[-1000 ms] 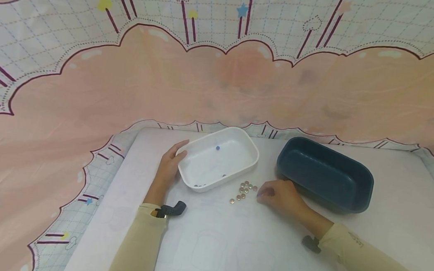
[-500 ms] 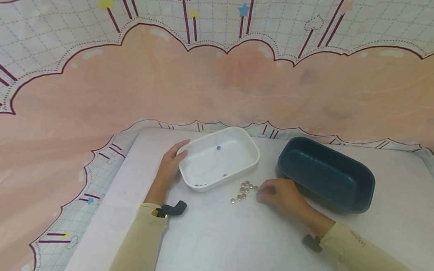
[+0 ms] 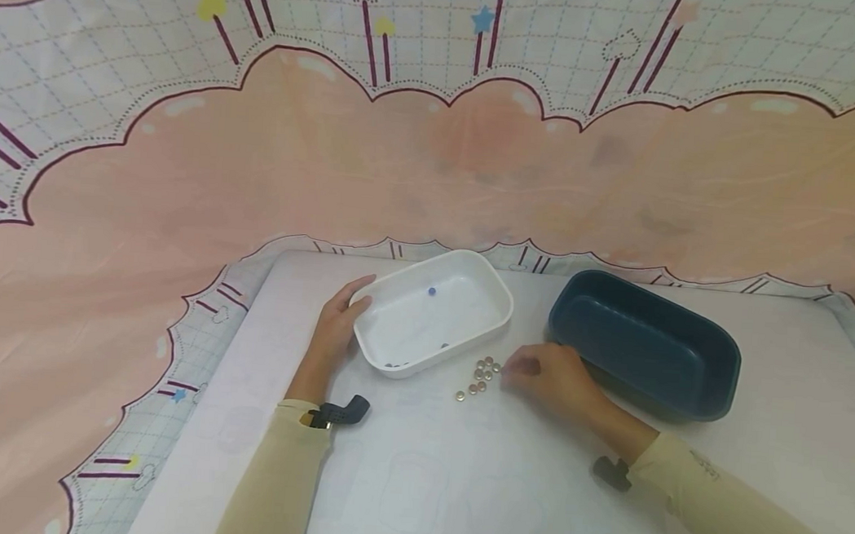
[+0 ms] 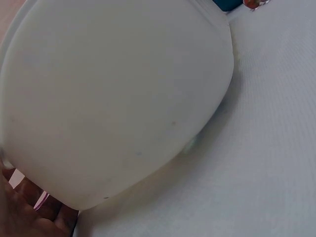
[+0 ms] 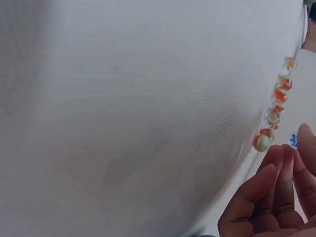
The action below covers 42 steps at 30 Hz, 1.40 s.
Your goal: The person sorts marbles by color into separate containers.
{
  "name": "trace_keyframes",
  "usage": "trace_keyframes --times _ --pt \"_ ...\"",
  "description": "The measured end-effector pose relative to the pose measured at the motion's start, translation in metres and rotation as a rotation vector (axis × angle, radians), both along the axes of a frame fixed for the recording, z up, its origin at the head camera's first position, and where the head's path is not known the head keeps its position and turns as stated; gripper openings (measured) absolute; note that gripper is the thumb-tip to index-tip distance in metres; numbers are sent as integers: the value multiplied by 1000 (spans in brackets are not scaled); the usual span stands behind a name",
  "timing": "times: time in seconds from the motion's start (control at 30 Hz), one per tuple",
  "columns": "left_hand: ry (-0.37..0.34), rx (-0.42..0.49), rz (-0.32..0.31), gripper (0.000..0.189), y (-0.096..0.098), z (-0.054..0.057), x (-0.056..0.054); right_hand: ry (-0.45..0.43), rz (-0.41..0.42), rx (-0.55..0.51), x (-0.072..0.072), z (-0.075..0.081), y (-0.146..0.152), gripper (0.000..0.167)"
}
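My left hand [image 3: 334,320] grips the left end of a white tray [image 3: 422,363], thumb over the rim and fingers outside. In the left wrist view, the fingers [image 4: 47,212] curl by the tray's outer wall. A few blue marbles [image 3: 432,292] lie inside it. Between the trays, my right hand [image 3: 549,376] is low over the table, fingertips beside a cluster of glass marbles [image 3: 480,374]. The right wrist view shows a blue-patterned marble [image 5: 294,140] between thumb and fingertips, apparently pinched. Orange and clear marbles [image 5: 280,95] sit just beyond.
A dark blue tray [image 3: 644,333] stands right of the white one, its near side close to my right wrist. Both trays rest on a white-covered table [image 3: 458,481]. A patterned pink and white curtain [image 3: 404,167] hangs behind the table.
My right hand has shifted slightly left and up toward the cluster. The cluster's rightmost marble no longer shows in the head view. The left hand keeps its hold on the white tray.
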<state>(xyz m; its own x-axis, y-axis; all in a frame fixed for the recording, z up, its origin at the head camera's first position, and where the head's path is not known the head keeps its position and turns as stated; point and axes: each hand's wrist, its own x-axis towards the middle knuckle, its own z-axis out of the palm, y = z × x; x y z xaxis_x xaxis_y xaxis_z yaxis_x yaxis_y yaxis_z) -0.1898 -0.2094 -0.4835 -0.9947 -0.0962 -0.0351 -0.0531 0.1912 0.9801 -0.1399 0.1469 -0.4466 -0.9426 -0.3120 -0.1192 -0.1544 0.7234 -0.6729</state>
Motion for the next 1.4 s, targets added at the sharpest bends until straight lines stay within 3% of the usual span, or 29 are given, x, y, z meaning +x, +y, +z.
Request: trace_keyframes --times 0.57,1.2,1.4 --pt "-2 -7 -7 42 0 2 1 61 -11 -24 -7 5 -6 7" --pt "7 -22 -10 42 -1 0 0 4 -107 -102 -12 13 -8 20" --pt "9 -23 -10 42 -1 1 1 98 -110 -103 -16 20 -10 21"
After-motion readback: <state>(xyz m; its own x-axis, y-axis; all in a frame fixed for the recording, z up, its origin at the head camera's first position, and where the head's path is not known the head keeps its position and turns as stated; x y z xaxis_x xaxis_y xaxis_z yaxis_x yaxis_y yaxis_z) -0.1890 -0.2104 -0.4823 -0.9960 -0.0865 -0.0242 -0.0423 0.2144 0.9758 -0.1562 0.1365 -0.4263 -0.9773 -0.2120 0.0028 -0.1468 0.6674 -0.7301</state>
